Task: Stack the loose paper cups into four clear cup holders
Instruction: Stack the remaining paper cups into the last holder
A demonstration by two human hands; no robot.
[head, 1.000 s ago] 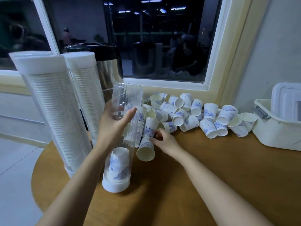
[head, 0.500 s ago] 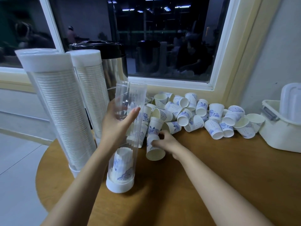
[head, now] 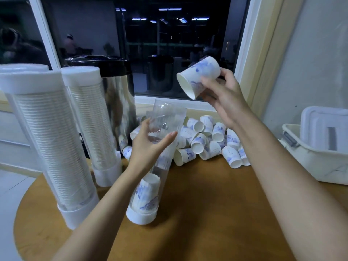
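You were at the loading step, judging by the layout; your right grip (head: 224, 98) was clasped round one paper cup (head: 197, 78), fingers and thumb on its sides. The cup was up in the air, tilted, mouth facing down-left, base up-right. It sat above and to the right of the open top of the clear cup holder (head: 166, 117), not touching it.

Your left grip (head: 148, 146) was wrapped round the upper part of that holder, thumb on the near side, steadying it. The holder leaned slightly, its white base on the table (head: 207, 213). A few nested cups (head: 148, 193) sat at the bottom, bases up; most of the tube was unfilled.

Two full holders (head: 49, 132) stood at the left, capped, w/ a metal urn (head: 116, 91) behind. Many loose cups (head: 205, 140) lay piled at the table's back edge by the window; a white tub (head: 310, 157) sat far right.

Next move, probably: bring the cup over the tube mouth, turn it fully mouth-down to match the nested ones, centre it, then let it drop or push it in. The left grip would need to keep the tube from tipping. Task looked roughly half done; lots of cups left.
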